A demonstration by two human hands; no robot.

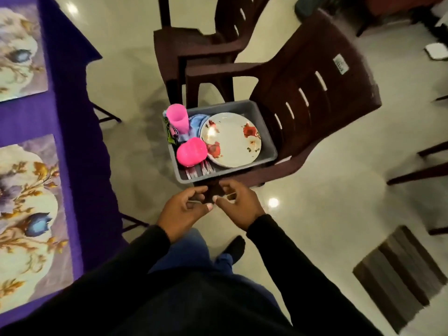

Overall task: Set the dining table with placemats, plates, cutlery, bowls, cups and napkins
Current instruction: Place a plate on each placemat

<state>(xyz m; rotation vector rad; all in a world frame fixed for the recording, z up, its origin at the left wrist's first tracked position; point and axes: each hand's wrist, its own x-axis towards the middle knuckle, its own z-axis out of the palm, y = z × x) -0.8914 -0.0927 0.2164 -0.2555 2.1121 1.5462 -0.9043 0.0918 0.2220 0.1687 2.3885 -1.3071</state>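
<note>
A grey tub (269,132) stands on the seat of a brown plastic chair (315,88). Inside lie white plates with red flowers (230,139), a pink cup (179,118), a pink bowl turned upside down (191,152), blue and dark napkins (195,122) and cutlery (200,170). My left hand (184,209) and my right hand (238,202) hover close together just in front of the tub, fingers loosely curled, holding nothing. Two flowered placemats (26,214) (19,52) lie on the purple tablecloth (68,98) at the left.
A second brown chair (194,42) stands behind the first. A striped floor mat (397,275) lies at the lower right. Dark furniture legs (421,170) reach in from the right. Glossy tile floor runs between table and chairs.
</note>
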